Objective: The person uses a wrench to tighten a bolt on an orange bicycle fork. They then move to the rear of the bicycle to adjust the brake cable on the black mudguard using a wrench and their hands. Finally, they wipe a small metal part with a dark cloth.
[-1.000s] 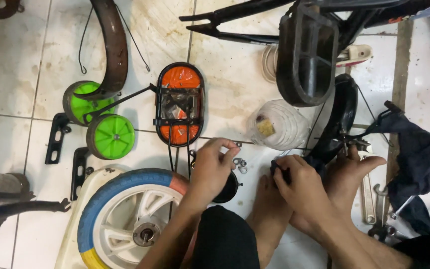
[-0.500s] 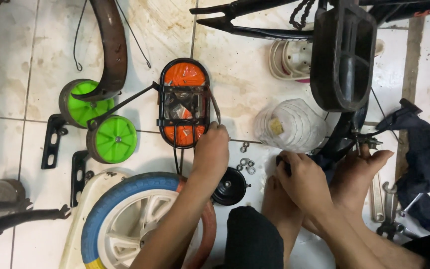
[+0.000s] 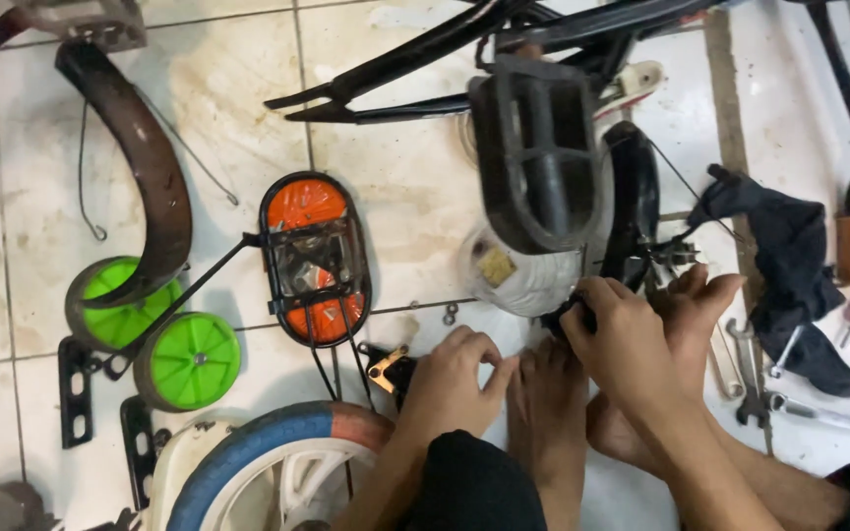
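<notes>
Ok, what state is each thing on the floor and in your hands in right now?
Left hand: curled, fingertips together near the floor; what it holds cannot be told.
Right hand: closed on a small black part.
Orange saddle: detached, lying underside up.
Green training wheels: off, lying flat.
Blue-rimmed wheel: detached, lying flat.
Brown mudguard: detached, on the tiles.
Spanners: lying loose.

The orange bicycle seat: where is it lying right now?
In the head view the orange bicycle seat lies upside down on the tiled floor, left of centre, between the green training wheels and the clear plastic container.
</notes>
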